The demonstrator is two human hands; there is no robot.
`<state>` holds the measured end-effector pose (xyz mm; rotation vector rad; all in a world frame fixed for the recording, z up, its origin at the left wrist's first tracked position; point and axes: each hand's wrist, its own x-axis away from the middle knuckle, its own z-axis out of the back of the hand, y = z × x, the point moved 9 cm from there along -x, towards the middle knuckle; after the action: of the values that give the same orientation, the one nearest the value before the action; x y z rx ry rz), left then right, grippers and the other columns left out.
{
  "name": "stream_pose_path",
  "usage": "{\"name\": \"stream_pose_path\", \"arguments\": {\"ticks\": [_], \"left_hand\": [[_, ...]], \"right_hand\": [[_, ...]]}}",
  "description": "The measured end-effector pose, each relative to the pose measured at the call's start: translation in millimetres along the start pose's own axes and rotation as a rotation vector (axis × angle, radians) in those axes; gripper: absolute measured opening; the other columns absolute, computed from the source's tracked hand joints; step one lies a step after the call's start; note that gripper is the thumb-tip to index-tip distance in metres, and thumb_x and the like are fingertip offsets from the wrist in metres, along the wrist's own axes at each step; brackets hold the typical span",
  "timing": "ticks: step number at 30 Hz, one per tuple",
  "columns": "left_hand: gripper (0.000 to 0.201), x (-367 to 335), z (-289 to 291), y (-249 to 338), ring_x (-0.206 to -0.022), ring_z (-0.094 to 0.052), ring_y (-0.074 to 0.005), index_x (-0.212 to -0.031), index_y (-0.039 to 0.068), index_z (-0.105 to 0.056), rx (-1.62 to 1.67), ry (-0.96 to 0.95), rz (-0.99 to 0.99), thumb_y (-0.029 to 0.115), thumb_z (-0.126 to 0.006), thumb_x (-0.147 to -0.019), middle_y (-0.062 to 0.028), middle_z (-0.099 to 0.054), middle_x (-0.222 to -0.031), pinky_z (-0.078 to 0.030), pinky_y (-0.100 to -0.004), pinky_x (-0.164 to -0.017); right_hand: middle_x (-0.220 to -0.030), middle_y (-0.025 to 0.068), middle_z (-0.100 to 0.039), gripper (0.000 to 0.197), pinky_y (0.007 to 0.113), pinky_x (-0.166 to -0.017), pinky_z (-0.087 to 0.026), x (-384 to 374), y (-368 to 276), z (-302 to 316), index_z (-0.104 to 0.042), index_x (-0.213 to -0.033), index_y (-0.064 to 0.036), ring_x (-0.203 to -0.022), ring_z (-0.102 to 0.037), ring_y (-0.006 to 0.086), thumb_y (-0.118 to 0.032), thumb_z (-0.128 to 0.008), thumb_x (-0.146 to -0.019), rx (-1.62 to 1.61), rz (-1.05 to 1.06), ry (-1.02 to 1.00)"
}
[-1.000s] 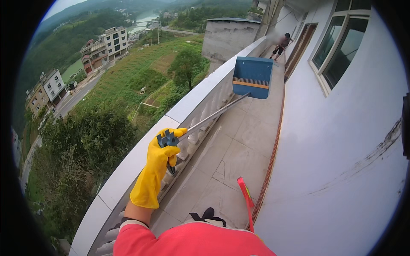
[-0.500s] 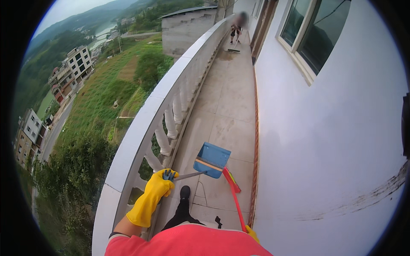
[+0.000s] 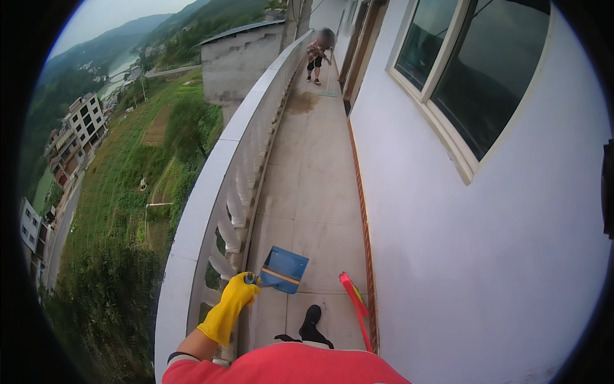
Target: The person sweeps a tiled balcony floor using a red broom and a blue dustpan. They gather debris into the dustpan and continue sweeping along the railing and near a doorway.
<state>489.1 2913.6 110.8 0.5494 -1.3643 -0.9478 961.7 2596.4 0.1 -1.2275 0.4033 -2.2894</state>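
Observation:
My left hand (image 3: 239, 296), in a long yellow rubber glove, is closed round the handle of a blue dustpan (image 3: 286, 261). The pan is out ahead of the hand, beside the railing, and a tan toothed strip crosses it. To the right, close to the wall, is a red broom (image 3: 354, 296) with a little yellow-green on its head. Its red stick runs down behind my red shirt. My right hand is out of sight, so its grip cannot be seen.
A pale balustrade (image 3: 208, 185) lines the left side, above fields. On the right stands a white wall (image 3: 441, 256) with a window (image 3: 473, 77) and, farther on, a doorway. At the far end another person (image 3: 315, 54) holds a long-handled sweeping tool near a brown floor stain (image 3: 302, 103).
I have moved forward along the balcony. The dustpan has shifted left and closer to me. The right glove has gone out of view, and the other person's tool has moved.

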Motion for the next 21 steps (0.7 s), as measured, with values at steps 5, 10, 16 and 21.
{"name": "stream_pose_path", "arguments": {"ticks": [5, 10, 16, 21], "left_hand": [[0.018, -128.0, -19.8, 64.7, -0.047, -0.059, -0.0163, -0.101, 0.005, -0.065, 0.072, 0.109, 0.038, 0.008, -0.069, -0.084, -0.0076, -0.063, -0.071, -0.048, -0.0270, -0.045], [0.017, -244.0, -37.5, 142.0, -0.046, -0.059, -0.0156, -0.104, 0.007, -0.064, 0.082, 0.178, 0.021, 0.010, -0.067, -0.087, -0.0057, -0.063, -0.069, -0.049, -0.0288, -0.045], [0.019, -355.0, -23.2, 228.0, -0.050, -0.063, -0.0159, -0.105, 0.007, -0.064, 0.070, 0.260, 0.033, 0.010, -0.066, -0.087, -0.0056, -0.065, -0.073, -0.050, -0.0265, -0.045], [0.016, -487.7, -14.9, 283.0, -0.049, -0.063, -0.0162, -0.102, 0.007, -0.063, 0.118, 0.241, 0.025, 0.011, -0.066, -0.087, -0.0060, -0.065, -0.073, -0.049, -0.0269, -0.045]], "right_hand": [[-0.094, 0.0169, -0.069, 0.075, 0.035, -0.072, -0.051, -120.5, -54.2, 29.6, -0.043, -0.146, -0.0090, -0.079, -0.067, 0.0245, -0.021, -0.069, -0.077, 0.058, 0.055, 0.049], [-0.097, 0.0179, -0.070, 0.076, 0.036, -0.076, -0.052, -230.3, -130.4, 56.8, -0.044, -0.146, -0.0076, -0.082, -0.069, 0.0262, -0.025, -0.070, -0.076, 0.195, 0.272, 0.121], [-0.075, 0.0096, -0.062, 0.070, 0.032, -0.054, -0.047, -282.4, -363.0, 98.3, -0.039, -0.150, -0.0117, -0.057, -0.057, 0.0162, -0.012, -0.062, -0.084, -0.089, 0.133, -0.102], [-0.067, 0.0049, -0.057, 0.071, 0.028, -0.047, -0.041, -364.7, -498.5, 111.7, -0.036, -0.152, -0.0148, -0.050, -0.050, 0.0120, -0.008, -0.059, -0.086, -0.091, 0.064, -0.118]]}}
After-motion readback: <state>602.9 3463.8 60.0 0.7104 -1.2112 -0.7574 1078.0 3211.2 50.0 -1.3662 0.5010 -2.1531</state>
